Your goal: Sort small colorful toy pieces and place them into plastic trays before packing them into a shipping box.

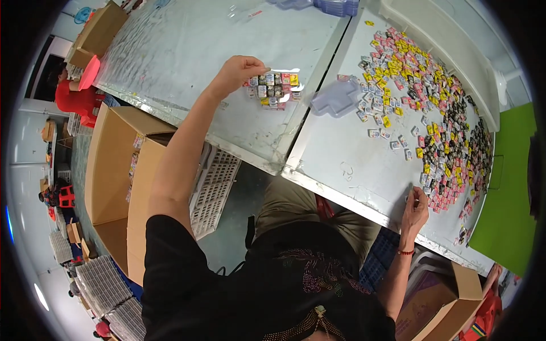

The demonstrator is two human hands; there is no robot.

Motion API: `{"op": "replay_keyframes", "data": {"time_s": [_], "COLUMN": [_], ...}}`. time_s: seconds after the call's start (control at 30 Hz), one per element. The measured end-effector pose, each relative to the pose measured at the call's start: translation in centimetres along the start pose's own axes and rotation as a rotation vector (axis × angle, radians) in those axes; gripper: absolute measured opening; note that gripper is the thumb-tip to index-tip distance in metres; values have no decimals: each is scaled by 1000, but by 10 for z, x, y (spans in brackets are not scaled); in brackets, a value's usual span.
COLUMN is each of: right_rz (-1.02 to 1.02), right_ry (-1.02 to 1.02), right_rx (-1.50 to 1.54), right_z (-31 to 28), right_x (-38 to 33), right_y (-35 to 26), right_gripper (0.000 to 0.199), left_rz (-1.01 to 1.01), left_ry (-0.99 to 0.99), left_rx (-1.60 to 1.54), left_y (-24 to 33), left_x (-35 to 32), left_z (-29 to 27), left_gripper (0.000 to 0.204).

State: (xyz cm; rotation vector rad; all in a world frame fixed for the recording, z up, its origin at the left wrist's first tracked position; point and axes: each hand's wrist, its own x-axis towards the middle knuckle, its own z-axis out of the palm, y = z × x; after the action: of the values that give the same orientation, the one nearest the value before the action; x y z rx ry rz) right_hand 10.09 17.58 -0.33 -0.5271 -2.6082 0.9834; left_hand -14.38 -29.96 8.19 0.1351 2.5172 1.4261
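Observation:
My left hand [242, 73] is closed at the upper left edge of a clear plastic tray [294, 71]. Rows of small colored packets [272, 86], in black, white, pink and yellow, fill this tray on the left table. Over the right table, my right hand [417, 210] has its fingertips pinched together at the near edge of a large loose pile of the same packets [441, 136]. What those fingers hold, if anything, is too small to make out. Empty clear cross-shaped trays [338, 98] lie between the tray and the pile.
A narrow gap [340, 48] parts the two tables. More clear trays [335, 7] sit at the far edge. Below left stands an open cardboard box [105, 170] beside a white crate [213, 190]; another box [466, 281] is at lower right. A person in red [74, 99] works far left.

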Motion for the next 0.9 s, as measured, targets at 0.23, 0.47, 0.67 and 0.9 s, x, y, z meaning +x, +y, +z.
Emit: {"op": "replay_keyframes", "data": {"time_s": [0.23, 0.47, 0.67, 0.9], "right_rz": [-151, -515, -983, -924], "right_ry": [85, -41, -261, -1035], "right_rx": [-277, -165, 90, -332], "right_z": [-14, 29, 124, 230], "right_x": [10, 67, 120, 147], "right_y": [-14, -116, -269, -328], "right_gripper": [19, 21, 24, 60], "left_rz": [31, 263, -116, -476], "left_ry": [43, 570, 660, 434], "left_rx": [-42, 101, -1049, -1478], "left_y": [-30, -42, -28, -18], "left_x": [8, -6, -91, -106], "left_z": [13, 14, 65, 101], "left_gripper": [23, 32, 46, 64]}}
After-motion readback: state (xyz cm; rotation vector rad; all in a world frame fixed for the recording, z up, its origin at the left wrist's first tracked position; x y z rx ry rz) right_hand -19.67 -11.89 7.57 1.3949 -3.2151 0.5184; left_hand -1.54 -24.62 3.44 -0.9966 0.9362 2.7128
